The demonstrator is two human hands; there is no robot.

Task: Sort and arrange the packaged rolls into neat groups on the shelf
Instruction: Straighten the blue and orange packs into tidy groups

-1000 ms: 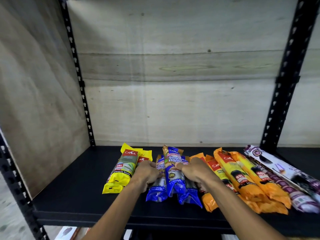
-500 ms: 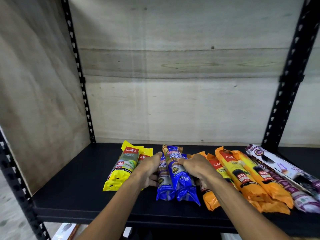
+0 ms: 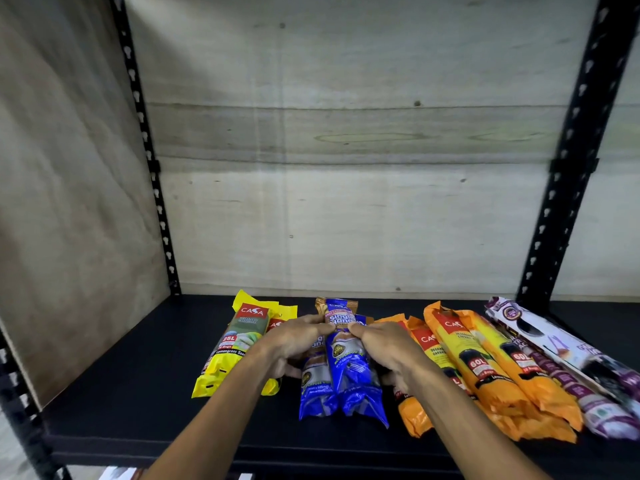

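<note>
- Since a second ago, both hands have slid up the blue packs (image 3: 343,368), which now lie tighter together and straighter.
- Left hand (image 3: 294,341) curls round the stack's left flank; right hand (image 3: 384,344) curls round its right flank, the fingertips of both nearly meeting on top.
- Blue packs sit mid-shelf, between the yellow packs (image 3: 235,344) and the orange packs (image 3: 485,368), with the purple-and-white packs (image 3: 568,351) at far right.
- Judging by the glossy film, these rolls are probably light, slightly squashy and slippery; squeezing the firm middle from both sides seems safer than pulling the loose crimped ends.
- Front ends lie close to the edge of the shelf (image 3: 138,393), so pushing backward is wiser; open room lies behind and to the left.
</note>
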